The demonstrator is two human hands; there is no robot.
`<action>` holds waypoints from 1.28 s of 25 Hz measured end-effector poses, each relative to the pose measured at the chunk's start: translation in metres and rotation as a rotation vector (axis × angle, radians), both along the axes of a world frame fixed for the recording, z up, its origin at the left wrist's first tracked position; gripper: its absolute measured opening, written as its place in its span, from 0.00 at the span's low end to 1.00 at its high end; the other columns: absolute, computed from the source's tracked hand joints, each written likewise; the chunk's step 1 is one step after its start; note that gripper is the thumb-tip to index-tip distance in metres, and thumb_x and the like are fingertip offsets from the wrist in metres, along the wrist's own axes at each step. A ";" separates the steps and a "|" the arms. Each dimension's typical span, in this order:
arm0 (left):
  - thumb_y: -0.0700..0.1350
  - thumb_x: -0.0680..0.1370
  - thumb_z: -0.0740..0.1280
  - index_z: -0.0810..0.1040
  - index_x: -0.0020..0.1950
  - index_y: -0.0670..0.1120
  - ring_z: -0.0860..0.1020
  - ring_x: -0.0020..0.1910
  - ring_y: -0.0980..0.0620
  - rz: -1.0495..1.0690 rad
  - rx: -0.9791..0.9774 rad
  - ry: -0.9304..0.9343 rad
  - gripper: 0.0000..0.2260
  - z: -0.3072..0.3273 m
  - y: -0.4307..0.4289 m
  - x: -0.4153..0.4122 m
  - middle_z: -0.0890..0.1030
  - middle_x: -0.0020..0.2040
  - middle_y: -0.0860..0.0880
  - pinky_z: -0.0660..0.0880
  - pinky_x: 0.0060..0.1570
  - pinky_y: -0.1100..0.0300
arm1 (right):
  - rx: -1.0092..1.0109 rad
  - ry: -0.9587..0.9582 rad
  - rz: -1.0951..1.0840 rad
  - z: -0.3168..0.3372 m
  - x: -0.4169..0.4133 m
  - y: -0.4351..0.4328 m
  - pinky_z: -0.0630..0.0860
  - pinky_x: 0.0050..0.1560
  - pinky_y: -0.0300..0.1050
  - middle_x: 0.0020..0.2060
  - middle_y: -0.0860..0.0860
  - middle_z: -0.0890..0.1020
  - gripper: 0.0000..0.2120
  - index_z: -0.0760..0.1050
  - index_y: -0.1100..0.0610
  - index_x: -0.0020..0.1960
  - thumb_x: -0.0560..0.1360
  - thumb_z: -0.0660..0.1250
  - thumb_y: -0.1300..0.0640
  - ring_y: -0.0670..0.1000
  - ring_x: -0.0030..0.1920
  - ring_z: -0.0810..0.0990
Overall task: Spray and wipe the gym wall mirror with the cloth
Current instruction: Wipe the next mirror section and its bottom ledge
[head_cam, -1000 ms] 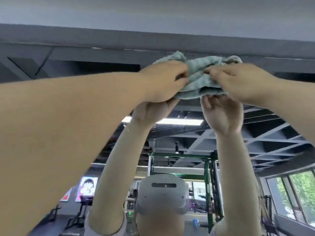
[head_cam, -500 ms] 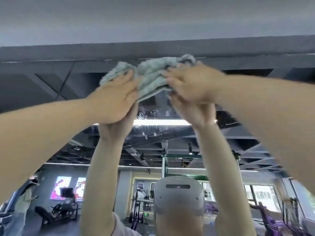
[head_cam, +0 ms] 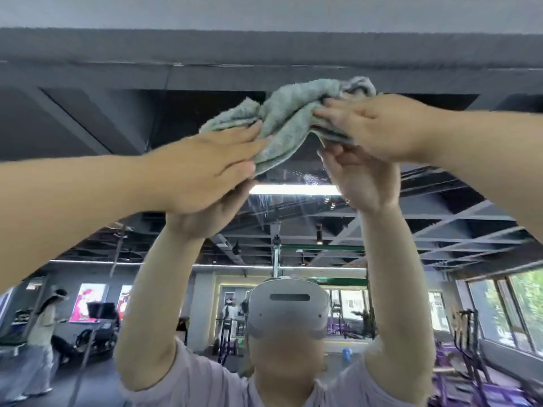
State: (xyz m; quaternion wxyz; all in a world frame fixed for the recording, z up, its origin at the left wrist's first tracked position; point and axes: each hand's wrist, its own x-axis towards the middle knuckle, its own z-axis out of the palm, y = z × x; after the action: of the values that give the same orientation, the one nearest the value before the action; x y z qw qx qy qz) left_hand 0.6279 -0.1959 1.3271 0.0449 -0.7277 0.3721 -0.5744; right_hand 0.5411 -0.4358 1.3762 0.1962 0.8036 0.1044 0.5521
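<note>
A crumpled grey-green cloth (head_cam: pixel 289 118) is pressed against the upper part of the wall mirror (head_cam: pixel 293 212), close below its dark top frame. My left hand (head_cam: pixel 205 168) lies flat on the cloth's lower left part, fingers straight. My right hand (head_cam: pixel 379 124) presses the cloth's right side with straight fingers. Both arms reach up and forward. Wet droplets and streaks show on the glass just under the cloth. The mirror reflects my raised arms, my hands and the headset on my head.
A dark beam (head_cam: pixel 264 48) runs along the mirror's top, under a pale ceiling. The reflection shows gym machines, a green rack (head_cam: pixel 323 248), windows at right, and a person (head_cam: pixel 44 333) standing at far left.
The cloth and both hands have slid to the right along the top of the mirror and slightly lower. Wet streaks now show on the glass beneath the cloth.
</note>
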 end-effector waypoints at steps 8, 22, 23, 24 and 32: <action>0.56 0.83 0.42 0.48 0.78 0.60 0.45 0.76 0.60 0.012 -0.110 -0.074 0.21 -0.017 0.012 0.010 0.45 0.79 0.57 0.39 0.66 0.68 | -0.063 0.093 0.139 -0.061 0.009 0.017 0.38 0.74 0.46 0.73 0.33 0.52 0.22 0.56 0.40 0.76 0.83 0.45 0.45 0.38 0.75 0.48; 0.58 0.82 0.48 0.47 0.80 0.54 0.50 0.78 0.46 0.067 -0.440 -0.010 0.26 0.031 -0.005 0.014 0.47 0.80 0.48 0.51 0.74 0.49 | 0.050 -0.366 -0.055 -0.016 0.042 0.046 0.70 0.60 0.53 0.67 0.52 0.69 0.19 0.73 0.48 0.68 0.78 0.60 0.57 0.58 0.61 0.69; 0.57 0.83 0.45 0.45 0.80 0.54 0.46 0.78 0.46 0.097 -0.446 -0.013 0.26 0.036 -0.009 0.017 0.44 0.80 0.46 0.47 0.75 0.49 | 0.067 -0.338 -0.062 -0.010 0.046 0.050 0.70 0.62 0.53 0.68 0.51 0.68 0.19 0.74 0.48 0.66 0.76 0.63 0.58 0.59 0.65 0.68; 0.57 0.83 0.43 0.44 0.80 0.53 0.45 0.78 0.45 0.141 -0.415 -0.022 0.25 0.030 -0.006 0.022 0.43 0.80 0.44 0.46 0.76 0.49 | 0.032 -0.293 -0.036 -0.018 0.050 0.051 0.71 0.61 0.51 0.66 0.48 0.70 0.19 0.75 0.48 0.63 0.73 0.65 0.59 0.57 0.65 0.68; 0.59 0.82 0.42 0.55 0.78 0.46 0.59 0.76 0.42 0.169 0.008 -0.336 0.28 -0.075 0.041 0.041 0.58 0.78 0.40 0.58 0.73 0.44 | -0.346 -0.177 0.080 -0.108 0.031 0.031 0.78 0.55 0.57 0.71 0.50 0.71 0.25 0.69 0.48 0.71 0.74 0.54 0.54 0.55 0.66 0.74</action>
State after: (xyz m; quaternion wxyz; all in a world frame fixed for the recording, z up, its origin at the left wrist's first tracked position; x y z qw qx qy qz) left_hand 0.6688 -0.1553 1.2521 0.1574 -0.6500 0.2990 -0.6807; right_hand 0.5716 -0.4052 1.2682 0.3175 0.7014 0.2119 0.6019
